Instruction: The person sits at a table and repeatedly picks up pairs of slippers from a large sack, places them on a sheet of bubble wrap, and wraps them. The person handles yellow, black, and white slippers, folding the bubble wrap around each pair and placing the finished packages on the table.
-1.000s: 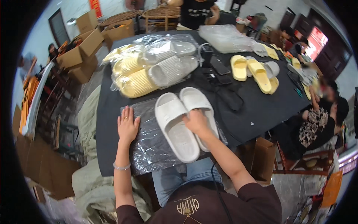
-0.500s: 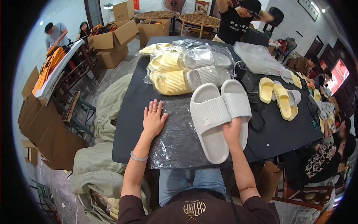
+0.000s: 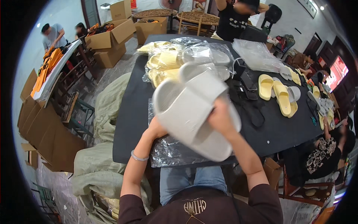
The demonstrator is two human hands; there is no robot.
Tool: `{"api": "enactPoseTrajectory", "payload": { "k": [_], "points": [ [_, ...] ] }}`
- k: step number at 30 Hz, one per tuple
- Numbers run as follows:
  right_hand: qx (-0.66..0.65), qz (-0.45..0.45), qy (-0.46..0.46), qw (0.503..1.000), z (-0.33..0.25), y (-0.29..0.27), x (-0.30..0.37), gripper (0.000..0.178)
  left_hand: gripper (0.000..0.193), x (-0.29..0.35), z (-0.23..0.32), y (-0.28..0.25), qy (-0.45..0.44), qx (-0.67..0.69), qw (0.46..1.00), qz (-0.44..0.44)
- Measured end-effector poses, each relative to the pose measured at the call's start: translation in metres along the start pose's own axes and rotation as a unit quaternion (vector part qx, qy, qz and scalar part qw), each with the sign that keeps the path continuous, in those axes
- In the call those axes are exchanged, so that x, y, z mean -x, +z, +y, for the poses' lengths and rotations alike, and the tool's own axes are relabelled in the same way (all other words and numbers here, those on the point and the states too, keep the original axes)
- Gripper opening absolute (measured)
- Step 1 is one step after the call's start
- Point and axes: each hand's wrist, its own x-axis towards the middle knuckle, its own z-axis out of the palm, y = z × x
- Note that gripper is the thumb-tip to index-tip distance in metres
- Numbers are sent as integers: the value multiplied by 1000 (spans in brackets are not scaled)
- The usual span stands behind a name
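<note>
A pair of light grey slide slippers (image 3: 182, 112) is held up over the near edge of the black table, tilted toes to the upper left. My right hand (image 3: 220, 117) grips the pair, its fingers tucked in at the strap openings. Close to the toe end, my left hand (image 3: 156, 127) has its fingers hidden behind the slippers, so I cannot tell whether it touches them. Beneath both hands a clear plastic bag (image 3: 169, 154) lies flat on the table (image 3: 130, 130).
Bagged yellow slippers (image 3: 164, 61) and grey slippers (image 3: 220, 58) are stacked ahead. To the right lie a pile of clear bags (image 3: 253, 56), loose yellow slippers (image 3: 281, 97) and a black strap (image 3: 255, 115). Other people work around. Green sacks (image 3: 100, 160) crowd the left side.
My right hand has swung the grey slippers leftward and tilted them over the plastic bag. My left hand, earlier spread flat on the bag's edge, has moved nearer and its fingers are now hidden.
</note>
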Motion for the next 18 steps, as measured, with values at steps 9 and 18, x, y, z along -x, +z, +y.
{"api": "enactPoseTrajectory", "payload": {
  "k": [9, 18],
  "points": [
    [232, -37, 134, 963, 89, 27, 63, 33, 65, -3, -12, 15, 77, -220, 972, 31],
    [147, 50, 110, 982, 60, -13, 58, 34, 70, -6, -15, 15, -70, -246, 963, 82]
  ]
}}
